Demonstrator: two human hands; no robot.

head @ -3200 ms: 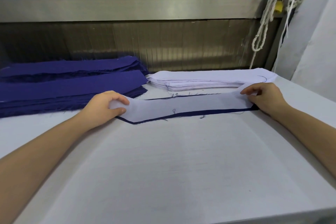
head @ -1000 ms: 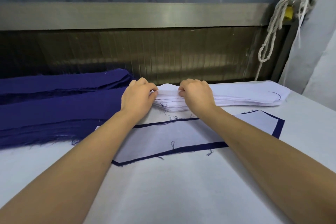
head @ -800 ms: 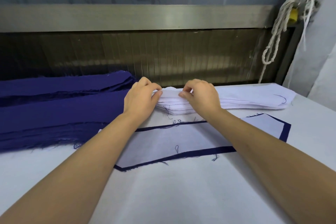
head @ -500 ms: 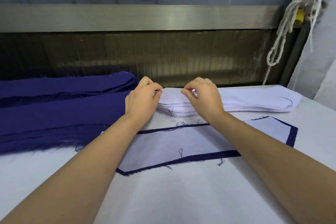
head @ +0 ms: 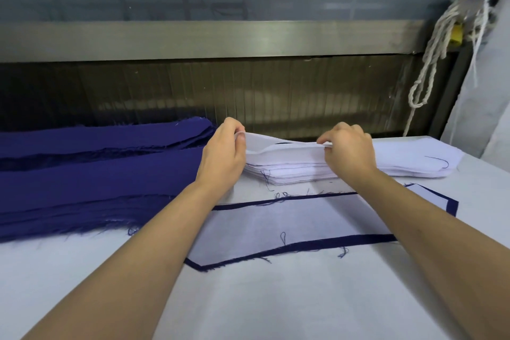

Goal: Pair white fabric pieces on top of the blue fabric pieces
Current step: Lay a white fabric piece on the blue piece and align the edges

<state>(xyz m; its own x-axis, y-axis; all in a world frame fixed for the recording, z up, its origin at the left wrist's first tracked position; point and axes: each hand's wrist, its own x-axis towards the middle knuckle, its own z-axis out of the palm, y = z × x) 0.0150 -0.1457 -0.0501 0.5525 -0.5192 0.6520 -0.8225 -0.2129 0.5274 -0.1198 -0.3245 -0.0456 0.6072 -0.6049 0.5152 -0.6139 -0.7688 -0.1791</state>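
A stack of white fabric pieces (head: 400,163) lies at the back of the table. My left hand (head: 223,154) pinches the left end of the top white piece (head: 284,148), and my right hand (head: 349,150) pinches it further right; that end is raised off the stack. In front lies a finished pair: a white piece (head: 289,221) on a blue piece (head: 303,246) whose edge shows all round. Two stacks of blue fabric pieces (head: 91,174) lie at the left.
The white padded table (head: 276,298) reaches toward me. A metal rail and a dark ribbed panel (head: 248,91) run behind the stacks. White cords (head: 430,63) hang at the back right beside pale hanging cloth.
Both hands left the finished pair and went to the white stack. Over the last second they spread apart and lifted the left end of the top white piece.
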